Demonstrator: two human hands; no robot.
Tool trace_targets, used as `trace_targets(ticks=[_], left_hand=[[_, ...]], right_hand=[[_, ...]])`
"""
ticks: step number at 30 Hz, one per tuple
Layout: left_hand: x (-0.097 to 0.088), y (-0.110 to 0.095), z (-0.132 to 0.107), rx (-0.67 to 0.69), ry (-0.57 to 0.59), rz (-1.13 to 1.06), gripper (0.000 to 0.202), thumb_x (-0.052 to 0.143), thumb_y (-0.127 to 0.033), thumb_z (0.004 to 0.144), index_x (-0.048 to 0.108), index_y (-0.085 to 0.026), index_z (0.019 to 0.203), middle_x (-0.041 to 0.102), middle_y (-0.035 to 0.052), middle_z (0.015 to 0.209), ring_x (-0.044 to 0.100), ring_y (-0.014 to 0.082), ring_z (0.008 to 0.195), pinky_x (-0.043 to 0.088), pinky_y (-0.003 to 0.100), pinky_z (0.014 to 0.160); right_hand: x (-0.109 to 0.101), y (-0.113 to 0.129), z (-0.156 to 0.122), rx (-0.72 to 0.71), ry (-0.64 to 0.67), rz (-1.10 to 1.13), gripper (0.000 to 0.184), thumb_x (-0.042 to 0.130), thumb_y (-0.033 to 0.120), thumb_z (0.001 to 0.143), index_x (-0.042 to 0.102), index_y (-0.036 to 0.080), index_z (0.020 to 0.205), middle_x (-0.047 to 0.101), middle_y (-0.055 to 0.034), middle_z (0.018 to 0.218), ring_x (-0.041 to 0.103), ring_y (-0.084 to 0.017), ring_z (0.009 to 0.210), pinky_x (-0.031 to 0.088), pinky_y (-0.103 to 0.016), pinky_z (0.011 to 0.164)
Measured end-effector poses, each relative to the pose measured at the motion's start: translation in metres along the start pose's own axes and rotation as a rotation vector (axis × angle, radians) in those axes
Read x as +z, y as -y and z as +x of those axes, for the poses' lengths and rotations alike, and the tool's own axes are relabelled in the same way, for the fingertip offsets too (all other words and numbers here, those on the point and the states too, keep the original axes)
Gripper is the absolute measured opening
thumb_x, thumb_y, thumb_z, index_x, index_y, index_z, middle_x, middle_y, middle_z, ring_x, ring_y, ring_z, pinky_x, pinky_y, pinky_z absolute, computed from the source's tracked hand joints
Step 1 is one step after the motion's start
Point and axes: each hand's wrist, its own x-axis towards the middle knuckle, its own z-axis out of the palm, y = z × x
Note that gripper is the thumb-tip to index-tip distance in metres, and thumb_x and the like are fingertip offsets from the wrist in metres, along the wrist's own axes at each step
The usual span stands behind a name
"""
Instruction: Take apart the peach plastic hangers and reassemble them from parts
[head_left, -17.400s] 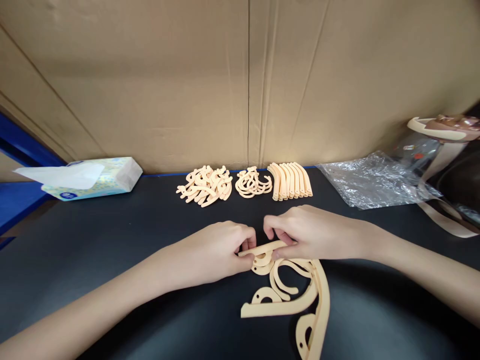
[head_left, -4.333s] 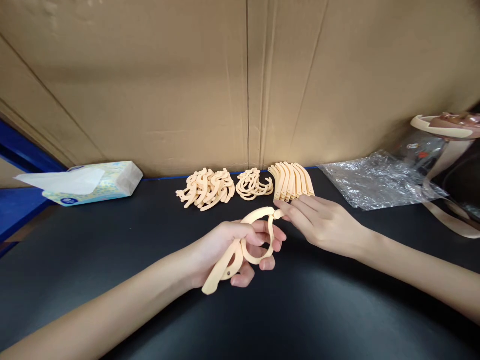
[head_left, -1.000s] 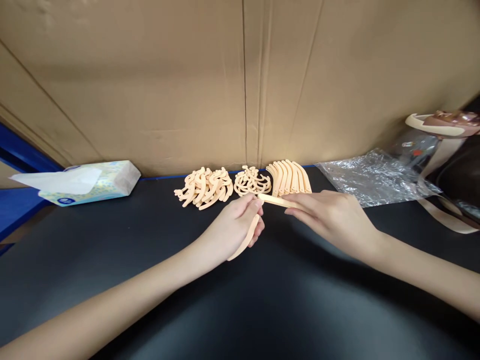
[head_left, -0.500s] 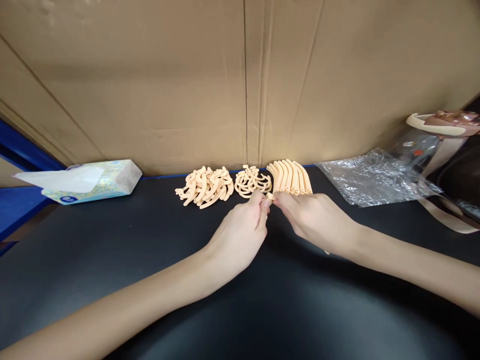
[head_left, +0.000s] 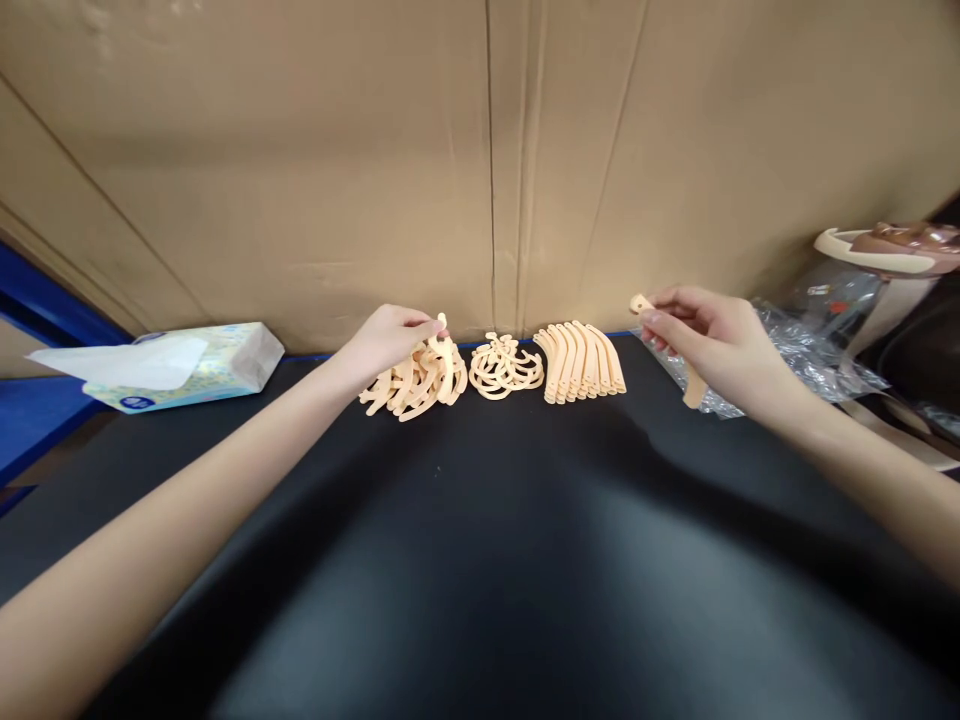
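Right now, a pale curved piece [head_left: 694,388] is in the right hand [head_left: 720,335], up above the table. The thumb and fingers are closed around its middle, so one end with a round hole pokes out past the fingertips and the other end hangs below the hand. The left hand [head_left: 386,335] is far from the right one. Its thumb and finger pinch the tip of a small pale piece [head_left: 442,321] at the top of a messy pile [head_left: 409,388]. I can't tell if that piece is lifted off. Between the two hands are a little heap of hooks [head_left: 504,385], nearer the left, and a neat row of long bent pieces [head_left: 581,365], nearer the right. Behind the right hand lies a crinkly clear bag [head_left: 814,345]. Left of the left hand sits a tissue pack [head_left: 232,365]. Both arms reach over a black table [head_left: 487,560]. Behind both hands stands a big brown cardboard wall [head_left: 300,150].
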Motion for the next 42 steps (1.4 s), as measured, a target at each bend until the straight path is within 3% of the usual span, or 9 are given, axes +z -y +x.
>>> trace_targets(ticks=[5,9,14,17,21,25,33,38,42], left_hand=[[-0.003,0.023,0.013,-0.037,-0.007,0.062,0.027,0.059,-0.043,0.077,0.068,-0.017,0.071,0.058,0.0006,0.059,0.049,0.0138,0.052,0.034,0.025,0.049],[-0.004,0.03,0.014,-0.02,-0.057,0.198,0.025,0.065,-0.044,0.077,0.071,-0.02,0.081,0.069,0.0038,0.075,0.059,0.0194,0.064,0.039,0.028,0.055],[0.007,0.014,0.001,0.154,-0.203,0.358,0.021,0.061,-0.036,0.086,0.067,-0.02,0.098,0.068,0.0065,0.104,0.062,0.0247,0.091,0.044,0.033,0.072],[0.024,-0.008,-0.015,0.335,-0.163,0.398,0.02,0.056,-0.035,0.092,0.066,-0.02,0.1,0.067,0.0052,0.105,0.06,0.0246,0.098,0.046,0.034,0.079],[0.055,-0.035,-0.033,0.603,0.018,0.431,0.031,0.058,-0.036,0.094,0.062,-0.018,0.119,0.066,0.0063,0.116,0.055,0.0247,0.112,0.045,0.036,0.094],[0.082,-0.047,-0.038,0.754,0.137,0.454,0.043,0.062,-0.033,0.093,0.056,-0.013,0.13,0.063,0.0095,0.126,0.05,0.0249,0.122,0.039,0.037,0.105],[0.101,-0.048,-0.035,0.787,0.125,0.468,0.039,0.057,-0.028,0.096,0.056,-0.009,0.13,0.061,0.0116,0.127,0.051,0.0267,0.121,0.04,0.039,0.106],[0.103,-0.05,-0.036,0.81,0.1,0.47,0.04,0.052,-0.026,0.097,0.054,-0.016,0.136,0.061,0.011,0.123,0.052,0.0273,0.118,0.042,0.042,0.102],[0.104,-0.052,-0.037,0.831,0.097,0.475,0.035,0.051,-0.026,0.097,0.059,-0.02,0.131,0.061,0.0104,0.118,0.052,0.028,0.115,0.042,0.042,0.099]], right_hand=[[-0.005,-0.009,-0.006,-0.324,-0.184,-0.433,0.023,0.054,0.039,0.093,0.066,0.02,0.098,0.075,-0.0063,0.093,0.071,-0.024,0.082,0.053,-0.036,0.069],[0.002,-0.029,-0.01,-0.491,-0.173,-0.646,0.021,0.051,0.031,0.094,0.069,0.019,0.097,0.077,-0.0073,0.093,0.073,-0.026,0.082,0.051,-0.036,0.063],[0.015,-0.048,-0.013,-0.83,-0.046,-0.797,0.019,0.051,0.019,0.096,0.069,0.016,0.102,0.077,-0.0064,0.103,0.073,-0.023,0.088,0.054,-0.033,0.068],[0.021,-0.051,-0.014,-0.908,-0.021,-0.793,0.019,0.05,0.015,0.096,0.068,0.015,0.102,0.077,-0.006,0.106,0.074,-0.022,0.085,0.054,-0.032,0.063],[0.028,-0.052,-0.017,-0.77,0.024,-0.701,0.019,0.049,0.016,0.097,0.067,0.015,0.101,0.074,-0.008,0.114,0.074,-0.023,0.09,0.055,-0.032,0.062],[0.03,-0.051,-0.02,-0.527,0.087,-0.608,0.017,0.049,0.019,0.096,0.066,0.017,0.101,0.073,-0.0057,0.116,0.073,-0.024,0.092,0.057,-0.033,0.062],[0.024,-0.054,-0.018,-0.413,0.173,-0.579,0.026,0.043,0.023,0.098,0.063,0.018,0.114,0.071,-0.0081,0.116,0.071,-0.026,0.098,0.058,-0.04,0.076],[0.026,-0.052,-0.019,-0.394,0.254,-0.508,0.032,0.041,0.034,0.099,0.063,0.018,0.116,0.063,-0.0123,0.131,0.062,-0.029,0.115,0.055,-0.047,0.091],[0.027,-0.051,-0.016,-0.356,0.29,-0.462,0.034,0.036,0.036,0.101,0.061,0.018,0.117,0.063,-0.013,0.128,0.06,-0.029,0.117,0.051,-0.05,0.096]])
